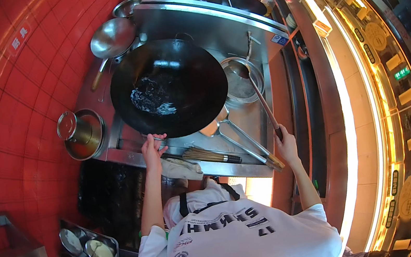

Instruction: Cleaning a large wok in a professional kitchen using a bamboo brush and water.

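Observation:
A large black wok (167, 82) sits before me, with a shiny wet film in its bowl. My left hand (153, 147) grips the small loop handle (158, 137) at its near rim. My right hand (285, 144) is closed around the dark grip of a long-handled ladle (262, 98). The ladle's bowl is over a round metal pot (243, 89) of cloudy liquid to the right of the wok; whether it touches the liquid is unclear. A faucet (249, 45) stands behind that pot.
Two long-handled utensils (244, 138) and a bamboo wok brush (209, 154) lie at the front right, near a folded cloth (181, 167). A metal strainer or ladle (113, 38) rests back left. A lidded pot (75, 127) stands left. Several seasoning containers (100, 251) are lower left. A steel partition (202, 22) rises behind.

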`<state>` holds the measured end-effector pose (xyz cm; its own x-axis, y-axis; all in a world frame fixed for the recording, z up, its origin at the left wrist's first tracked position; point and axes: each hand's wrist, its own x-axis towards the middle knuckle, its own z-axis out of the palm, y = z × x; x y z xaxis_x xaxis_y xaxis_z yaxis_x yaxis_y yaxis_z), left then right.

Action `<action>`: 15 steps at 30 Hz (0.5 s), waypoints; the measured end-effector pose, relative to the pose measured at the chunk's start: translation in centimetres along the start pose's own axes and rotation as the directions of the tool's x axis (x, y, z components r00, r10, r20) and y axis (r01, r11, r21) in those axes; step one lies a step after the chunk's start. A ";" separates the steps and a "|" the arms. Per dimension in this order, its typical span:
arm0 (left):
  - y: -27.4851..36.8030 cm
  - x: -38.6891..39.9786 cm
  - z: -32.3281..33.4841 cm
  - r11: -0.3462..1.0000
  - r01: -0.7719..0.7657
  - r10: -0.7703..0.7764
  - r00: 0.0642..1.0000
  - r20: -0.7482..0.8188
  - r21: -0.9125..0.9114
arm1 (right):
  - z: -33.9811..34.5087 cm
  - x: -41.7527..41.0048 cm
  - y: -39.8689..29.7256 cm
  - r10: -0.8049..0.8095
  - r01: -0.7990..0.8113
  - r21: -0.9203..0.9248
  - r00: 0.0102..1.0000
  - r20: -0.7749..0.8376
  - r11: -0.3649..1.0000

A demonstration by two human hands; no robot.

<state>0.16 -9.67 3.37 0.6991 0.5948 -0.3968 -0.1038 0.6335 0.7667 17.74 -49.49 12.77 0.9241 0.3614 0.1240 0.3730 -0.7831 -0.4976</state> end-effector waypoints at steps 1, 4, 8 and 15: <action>-1.0 0.5 -0.3 1.000 0.001 -0.001 1.000 0.015 0.010 | 0.3 0.2 1.0 0.064 -0.065 0.058 0.998 0.020 0.996; -4.0 2.4 -1.1 0.999 0.040 -0.040 0.999 0.019 -0.009 | 2.1 1.8 4.8 0.080 -0.080 0.034 0.997 0.011 0.996; -5.3 2.8 -1.0 1.000 0.008 -0.008 0.998 0.067 -0.002 | 6.6 4.7 11.4 0.109 -0.115 -0.083 0.992 -0.067 0.990; -5.8 2.9 -0.8 1.000 -0.016 0.015 0.998 0.066 0.011 | 13.4 8.2 13.4 0.370 -0.368 0.093 0.929 0.001 0.925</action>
<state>2.17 -11.22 -2.59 0.7429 0.5700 -0.3510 -0.1070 0.6187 0.7783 29.18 -50.30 -4.39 0.9964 0.0470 -0.0699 -0.0029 -0.8104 -0.5859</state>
